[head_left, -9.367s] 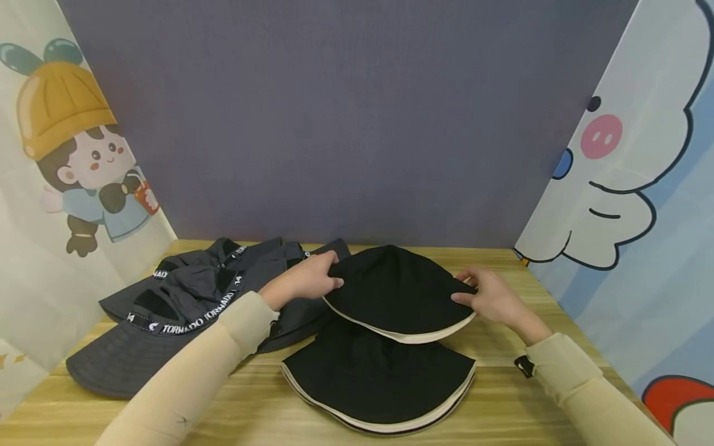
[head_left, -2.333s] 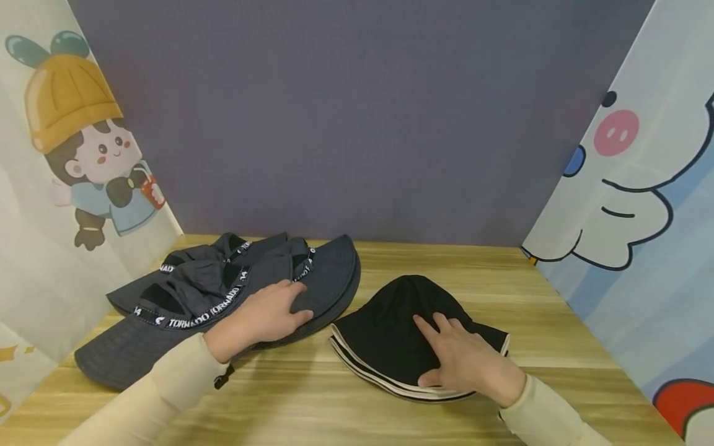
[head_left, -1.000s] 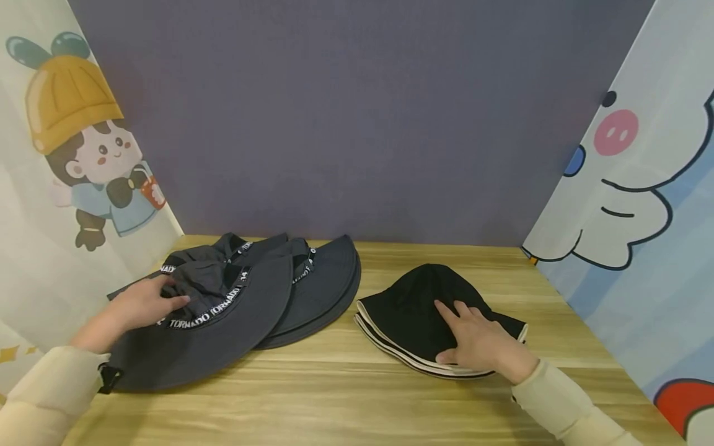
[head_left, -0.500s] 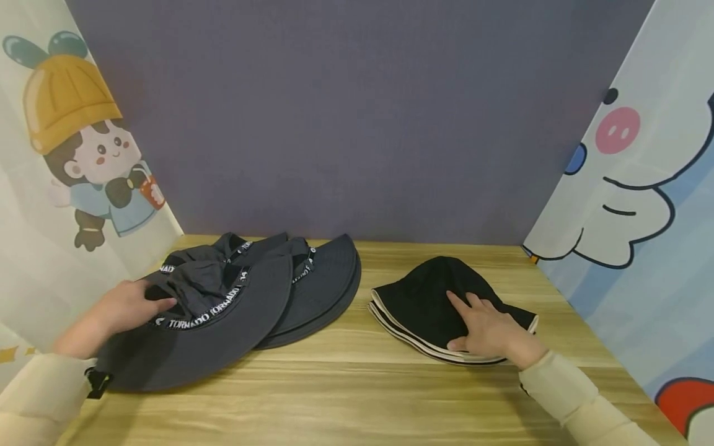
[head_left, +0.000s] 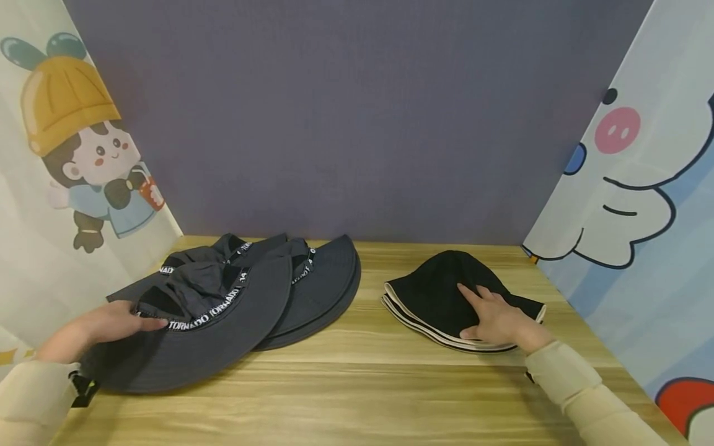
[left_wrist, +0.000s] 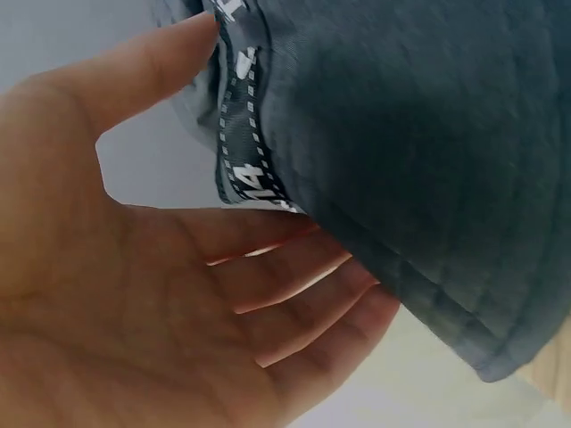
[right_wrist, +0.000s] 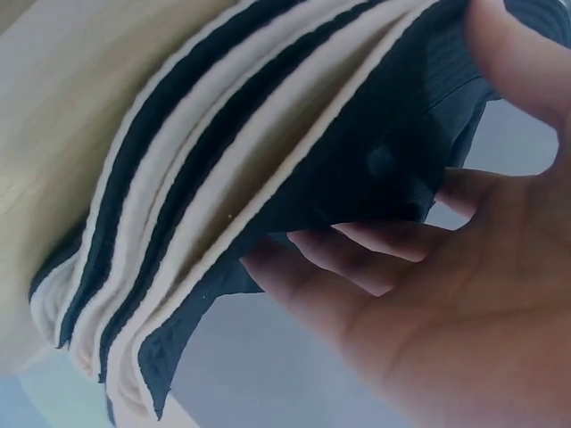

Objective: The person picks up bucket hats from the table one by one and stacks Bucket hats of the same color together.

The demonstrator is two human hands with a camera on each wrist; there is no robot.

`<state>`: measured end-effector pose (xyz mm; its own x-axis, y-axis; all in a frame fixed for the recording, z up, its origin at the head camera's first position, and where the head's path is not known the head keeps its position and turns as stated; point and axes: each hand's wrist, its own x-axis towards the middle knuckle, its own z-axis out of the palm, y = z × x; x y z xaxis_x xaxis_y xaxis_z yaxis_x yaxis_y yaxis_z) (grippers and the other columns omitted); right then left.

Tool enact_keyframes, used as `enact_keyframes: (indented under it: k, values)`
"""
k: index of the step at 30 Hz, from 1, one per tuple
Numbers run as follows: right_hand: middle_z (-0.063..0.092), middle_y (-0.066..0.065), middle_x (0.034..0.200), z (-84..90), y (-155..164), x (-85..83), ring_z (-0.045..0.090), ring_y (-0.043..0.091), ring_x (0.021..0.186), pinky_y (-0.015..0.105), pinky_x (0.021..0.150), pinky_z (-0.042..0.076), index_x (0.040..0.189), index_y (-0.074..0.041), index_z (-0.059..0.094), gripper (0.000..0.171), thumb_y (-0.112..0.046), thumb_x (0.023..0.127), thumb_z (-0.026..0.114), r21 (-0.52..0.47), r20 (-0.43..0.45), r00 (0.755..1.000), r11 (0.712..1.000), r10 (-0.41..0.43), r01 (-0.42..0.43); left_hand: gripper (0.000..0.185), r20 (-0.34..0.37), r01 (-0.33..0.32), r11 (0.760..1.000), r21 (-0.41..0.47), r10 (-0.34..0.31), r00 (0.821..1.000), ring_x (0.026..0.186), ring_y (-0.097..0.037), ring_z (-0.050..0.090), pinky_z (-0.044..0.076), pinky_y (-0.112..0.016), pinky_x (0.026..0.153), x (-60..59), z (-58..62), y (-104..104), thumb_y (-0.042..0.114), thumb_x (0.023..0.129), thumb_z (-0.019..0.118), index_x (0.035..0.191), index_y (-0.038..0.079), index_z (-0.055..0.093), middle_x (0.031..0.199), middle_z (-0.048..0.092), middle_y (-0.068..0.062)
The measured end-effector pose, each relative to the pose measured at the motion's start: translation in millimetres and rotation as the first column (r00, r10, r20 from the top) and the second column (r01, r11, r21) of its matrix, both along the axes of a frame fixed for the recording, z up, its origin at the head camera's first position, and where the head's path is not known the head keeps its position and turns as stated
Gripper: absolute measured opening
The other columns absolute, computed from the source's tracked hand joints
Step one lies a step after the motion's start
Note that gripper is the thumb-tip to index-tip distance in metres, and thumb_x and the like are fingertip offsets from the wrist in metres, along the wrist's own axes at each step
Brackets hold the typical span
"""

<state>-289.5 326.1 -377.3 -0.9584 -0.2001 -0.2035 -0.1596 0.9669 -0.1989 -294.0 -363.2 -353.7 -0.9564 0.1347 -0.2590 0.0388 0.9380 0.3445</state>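
Note:
My left hand (head_left: 103,323) touches the left side of the front dark grey brimmed hat (head_left: 234,334). In the left wrist view its thumb meets the lettered band (left_wrist: 241,134), and its nearly straight fingers (left_wrist: 294,294) reach to the brim's edge, their tips hidden behind it. At the right, several black bucket hats (head_left: 429,294) with cream-edged brims lie nested in one stack. My right hand (head_left: 493,319) rests spread on the stack, thumb low near the brim and fingers over the crown. Layered cream brim edges (right_wrist: 201,192) show in the right wrist view.
More dark grey hats (head_left: 326,291) overlap behind and right of the front one. All lie on a wood-grain table (head_left: 357,384). A grey panel (head_left: 346,124) rises at the back, and printed cartoon sheets (head_left: 33,204) stand on both sides.
Earlier, both hands held one black hat above another; now the black hats are nested. Under my right hand the stack has slid right and back. My left hand has moved left across the grey hats.

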Motion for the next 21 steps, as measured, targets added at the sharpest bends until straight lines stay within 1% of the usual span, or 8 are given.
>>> enact_keyframes:
  k: [5,11,13,17,21]
  values:
    - [0.015,0.041,0.157,1.7,8.2,-3.3,0.023,0.065,0.137,0.084,0.091,0.029,0.162,-0.006,0.019,0.105,-0.044,0.086,0.080,-0.009,0.002,1.000,1.000,-0.005,0.005,0.089,-0.037,0.019,1.000,0.011,-0.019,0.999,0.112,-0.064,0.052,0.045,-0.066,0.091,-1.5,-4.3,-4.4,0.045,0.094,0.069,0.127,-0.032,0.040,0.122,0.050,-0.050]
    - [0.014,0.042,0.157,2.0,15.3,-7.5,0.021,0.066,0.137,0.083,0.092,0.030,0.162,-0.005,0.017,0.104,-0.041,0.088,0.080,-0.027,0.007,1.000,1.000,-0.011,0.011,0.081,-0.054,0.001,1.000,0.004,-0.001,0.999,0.108,-0.060,0.055,0.046,-0.065,0.090,-1.4,-8.4,-6.3,0.041,0.093,0.071,0.120,-0.031,0.047,0.116,0.055,-0.046]
    - [0.013,0.042,0.157,1.2,18.7,-8.7,0.020,0.065,0.137,0.082,0.093,0.030,0.163,-0.006,0.016,0.104,-0.041,0.088,0.079,-0.029,0.011,1.000,0.999,-0.019,0.019,0.077,-0.062,0.004,1.000,0.009,-0.004,0.998,0.106,-0.058,0.057,0.046,-0.064,0.089,-1.6,-9.5,-6.3,0.039,0.092,0.073,0.117,-0.030,0.049,0.114,0.057,-0.045]
    - [0.014,0.042,0.156,-0.7,25.9,-11.5,0.021,0.065,0.137,0.078,0.096,0.032,0.162,-0.004,0.014,0.103,-0.040,0.089,0.078,-0.021,0.007,0.999,0.999,-0.035,0.035,0.076,-0.075,0.013,1.000,0.021,-0.011,0.997,0.108,-0.059,0.056,0.046,-0.065,0.090,-2.8,-9.8,-5.2,0.036,0.092,0.075,0.122,-0.028,0.047,0.116,0.056,-0.045]
    - [0.015,0.044,0.154,-2.7,31.4,-14.4,0.021,0.066,0.136,0.077,0.097,0.032,0.162,-0.002,0.015,0.102,-0.039,0.090,0.078,-0.017,-0.003,0.999,0.999,-0.039,0.039,0.077,-0.069,0.010,1.000,0.011,-0.009,0.998,0.110,-0.062,0.053,0.045,-0.067,0.090,-4.0,-9.4,-4.3,0.034,0.091,0.076,0.123,-0.029,0.045,0.118,0.054,-0.046]
